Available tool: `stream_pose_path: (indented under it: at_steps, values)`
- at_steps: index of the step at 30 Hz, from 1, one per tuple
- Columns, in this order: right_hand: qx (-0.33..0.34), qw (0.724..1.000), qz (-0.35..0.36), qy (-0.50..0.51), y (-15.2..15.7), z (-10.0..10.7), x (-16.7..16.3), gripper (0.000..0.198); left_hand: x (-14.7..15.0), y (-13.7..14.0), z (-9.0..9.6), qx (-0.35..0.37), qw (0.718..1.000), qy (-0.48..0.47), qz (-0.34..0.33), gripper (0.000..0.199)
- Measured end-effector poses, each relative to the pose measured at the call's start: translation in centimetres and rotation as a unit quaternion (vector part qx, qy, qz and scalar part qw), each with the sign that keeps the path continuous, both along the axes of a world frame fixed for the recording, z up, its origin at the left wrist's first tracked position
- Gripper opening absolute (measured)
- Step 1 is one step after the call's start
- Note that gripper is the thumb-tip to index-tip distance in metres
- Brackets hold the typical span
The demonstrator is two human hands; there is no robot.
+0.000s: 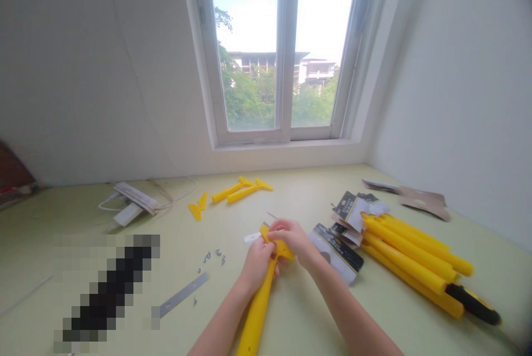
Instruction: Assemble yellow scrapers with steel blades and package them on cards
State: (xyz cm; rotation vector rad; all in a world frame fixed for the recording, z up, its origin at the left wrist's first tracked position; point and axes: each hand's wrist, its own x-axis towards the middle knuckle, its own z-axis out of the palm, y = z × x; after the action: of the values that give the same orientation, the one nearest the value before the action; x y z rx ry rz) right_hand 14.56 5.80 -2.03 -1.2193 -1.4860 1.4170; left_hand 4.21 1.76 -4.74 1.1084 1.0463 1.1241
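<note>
A yellow plastic scraper [256, 314] slants up from the bottom edge, with its T-shaped head between my two hands. My left hand [255, 263] is closed around its neck just below the head. With bent fingers, my right hand [293, 237] grips the head from above and the right side. A small grey edge shows at the head's top left corner; the fingers hide the rest of it. Beyond my left hand lies a pale flat strip [251, 238]. Several small screws and nuts [209, 256] are scattered to the left, beside a long grey metal blade [183, 294].
Several yellow scrapers [409, 250] with a black handle [474, 303] are piled at right, near packaging cards [338, 253] and brown card [424, 201]. Yellow scraper parts [245, 189] lie at the back. A power strip [135, 198] and a pixelated dark object [110, 292] are left.
</note>
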Motion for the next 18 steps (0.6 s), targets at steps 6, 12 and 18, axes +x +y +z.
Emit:
stream_pose_path:
  at_steps: [6,12,18]
  values:
    - [0.142,0.987,0.034,-0.064,-0.26,0.70,0.48,0.004,-0.06,-0.24,0.50,0.003,1.000,0.014,0.000,0.019]
    - [0.320,0.930,0.065,-0.169,-0.71,0.69,0.63,0.010,0.02,-0.23,0.62,0.002,1.000,0.011,0.003,0.017]
    - [0.321,0.923,0.089,-0.194,-0.70,0.59,0.97,0.009,0.01,-0.15,0.03,0.014,1.000,0.022,-0.010,0.020]
